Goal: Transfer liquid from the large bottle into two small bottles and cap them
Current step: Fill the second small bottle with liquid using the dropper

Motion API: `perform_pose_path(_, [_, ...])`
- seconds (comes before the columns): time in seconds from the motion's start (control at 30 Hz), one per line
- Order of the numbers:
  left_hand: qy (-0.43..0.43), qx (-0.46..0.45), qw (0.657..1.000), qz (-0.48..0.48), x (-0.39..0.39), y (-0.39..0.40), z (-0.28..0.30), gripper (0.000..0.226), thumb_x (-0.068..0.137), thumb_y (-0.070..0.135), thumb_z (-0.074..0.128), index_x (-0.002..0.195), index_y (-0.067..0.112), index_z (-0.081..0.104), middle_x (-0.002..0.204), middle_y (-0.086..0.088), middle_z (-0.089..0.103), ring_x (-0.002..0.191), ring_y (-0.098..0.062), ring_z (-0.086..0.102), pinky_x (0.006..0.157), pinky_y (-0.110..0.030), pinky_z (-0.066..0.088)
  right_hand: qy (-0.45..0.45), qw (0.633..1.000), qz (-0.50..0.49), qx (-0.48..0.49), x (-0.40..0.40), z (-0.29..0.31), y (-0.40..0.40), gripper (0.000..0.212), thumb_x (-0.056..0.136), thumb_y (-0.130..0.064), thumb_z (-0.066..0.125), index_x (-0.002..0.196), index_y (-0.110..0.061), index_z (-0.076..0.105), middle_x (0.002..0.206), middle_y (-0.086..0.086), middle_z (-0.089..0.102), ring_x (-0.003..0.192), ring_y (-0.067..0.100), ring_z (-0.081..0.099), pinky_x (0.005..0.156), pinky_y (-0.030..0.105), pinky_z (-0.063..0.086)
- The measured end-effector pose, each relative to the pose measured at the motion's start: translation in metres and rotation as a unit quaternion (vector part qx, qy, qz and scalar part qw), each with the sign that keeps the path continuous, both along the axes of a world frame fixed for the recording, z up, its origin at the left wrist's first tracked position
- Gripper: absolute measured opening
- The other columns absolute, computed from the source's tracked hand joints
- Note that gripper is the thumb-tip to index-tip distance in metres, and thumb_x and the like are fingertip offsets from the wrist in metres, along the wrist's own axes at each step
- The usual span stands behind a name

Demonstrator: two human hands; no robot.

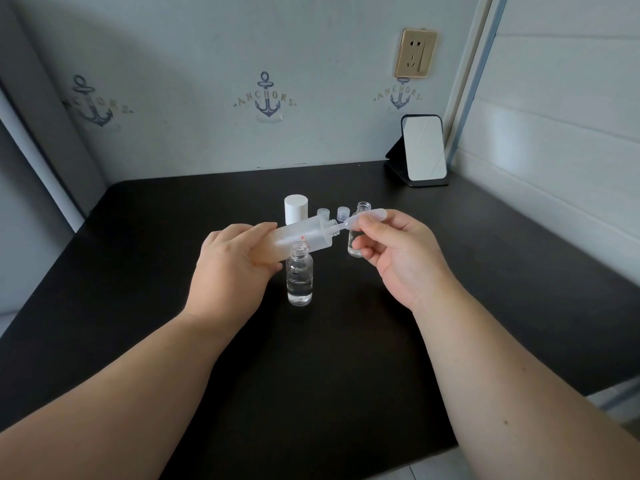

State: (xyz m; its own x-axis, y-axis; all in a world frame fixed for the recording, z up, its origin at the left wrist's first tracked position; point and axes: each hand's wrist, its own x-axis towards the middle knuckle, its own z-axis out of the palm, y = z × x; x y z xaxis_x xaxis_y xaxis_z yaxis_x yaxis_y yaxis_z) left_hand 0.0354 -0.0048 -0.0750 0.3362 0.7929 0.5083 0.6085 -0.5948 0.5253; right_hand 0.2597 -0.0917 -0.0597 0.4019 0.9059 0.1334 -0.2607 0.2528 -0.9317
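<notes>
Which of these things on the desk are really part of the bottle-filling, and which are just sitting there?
Part of the job:
- large bottle, held tilted in the left hand
- dropper, pinched by the right hand
- near small bottle
- far small bottle
- two small caps
- white cap

Just lying about:
- mirror
- wall socket

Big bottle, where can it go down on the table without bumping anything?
The black table is bare in front of the near small bottle, between the forearms, and far left. Crowded: behind the large bottle, where the white cap, two small caps and far small bottle cluster.
</notes>
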Motion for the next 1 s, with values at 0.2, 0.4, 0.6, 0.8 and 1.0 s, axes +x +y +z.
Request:
perform_pose_path(0.2, [0.004, -0.001, 1.000, 0.003, -0.001, 0.003, -0.001, 0.054, 0.083, 0.019, 0.081, 0.133, 0.029, 0.064, 0.120, 0.011, 0.061, 0.115, -0.021, 0.048, 0.094, -0.028, 0.033, 0.047, 0.999, -0.005, 0.005, 0.006, 0.005, -0.003, 0.009, 0.091, -0.013, 0.072, 0.089, -0.010, 0.080, 0.092, 0.009, 0.075, 0.066, 0.016, 0.064, 0.060, 0.022, 0.050])
perform_pose_path(0.4, [-0.001, -0.002, 1.000, 0.005, -0.001, 0.004, -0.002, 0.054, 0.083, 0.020, 0.081, 0.133, 0.029, 0.064, 0.120, 0.011, 0.061, 0.115, -0.021, 0.048, 0.095, -0.028, 0.035, 0.089, 0.996, -0.031, 0.002, 0.011, 0.006, -0.004, 0.015, 0.092, -0.015, 0.071, 0.083, -0.017, 0.082, 0.092, 0.007, 0.077, 0.061, 0.015, 0.062, 0.059, 0.022, 0.049])
perform_pose_path(0.6, [-0.001, -0.005, 1.000, 0.010, -0.003, 0.004, -0.001, 0.055, 0.082, 0.016, 0.081, 0.133, 0.027, 0.064, 0.121, 0.008, 0.062, 0.116, -0.023, 0.049, 0.096, -0.030, 0.036, 0.125, 0.991, -0.052, 0.000, 0.018, 0.003, -0.003, 0.010, 0.091, -0.020, 0.073, 0.091, -0.011, 0.078, 0.086, 0.000, 0.074, 0.060, 0.013, 0.059, 0.057, 0.021, 0.049])
perform_pose_path(0.8, [-0.017, -0.036, 0.999, 0.025, -0.005, 0.007, -0.002, 0.058, 0.081, 0.016, 0.081, 0.134, 0.031, 0.062, 0.119, 0.012, 0.059, 0.120, -0.022, 0.049, 0.098, -0.029, 0.035, 0.193, 0.975, -0.106, -0.001, 0.023, 0.004, -0.006, 0.016, 0.093, -0.023, 0.073, 0.086, -0.012, 0.080, 0.078, -0.002, 0.070, 0.057, 0.011, 0.056, 0.055, 0.021, 0.047])
perform_pose_path(1.0, [-0.042, -0.052, 0.997, 0.041, -0.007, 0.007, 0.000, 0.057, 0.083, 0.019, 0.079, 0.136, 0.032, 0.060, 0.115, 0.012, 0.058, 0.116, -0.020, 0.052, 0.099, -0.037, 0.044, 0.263, 0.954, -0.145, 0.025, 0.028, 0.007, -0.006, 0.021, 0.094, -0.020, 0.072, 0.075, -0.015, 0.078, 0.079, 0.000, 0.069, 0.056, 0.012, 0.053, 0.056, 0.021, 0.045])
